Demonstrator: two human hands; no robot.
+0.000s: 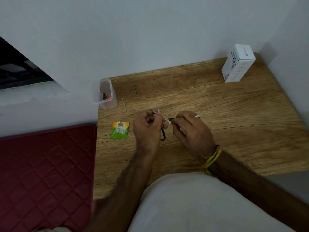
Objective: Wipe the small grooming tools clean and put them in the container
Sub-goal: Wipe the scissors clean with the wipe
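Both hands up over the middle of the wooden table (209, 104). Left hand (147, 126) curled, fingertips pinching a small pale scrap, likely a wipe (158, 112), with black scissors (163, 133) hanging below the palm, looped handles down. Right hand (190, 126) curled too, fingertips pinched on something small and white at the scissors' upper end; exactly what, too small to tell. Clear container (105, 93) at the table's far left corner, right at the edge, already holding a few tools, one reddish. Tweezers (136, 91) lying flat just right of it, a thin pale stick tool (124, 104) between them and the hands, both apparently unwiped. Green and orange sachet (120, 130) flat, left of the left hand. White box (237, 64) far right, well apart. Risks, as judged: blades near fingertips during wiping, so a nick if the wipe slips; scissors held only loosely from above, so a drop onto the table possible. Container perched at the edge, so a careless reach from the right could knock it off toward the red quilted mat (45, 173). Thin tools easy to brush aside or overlook on the wood grain.
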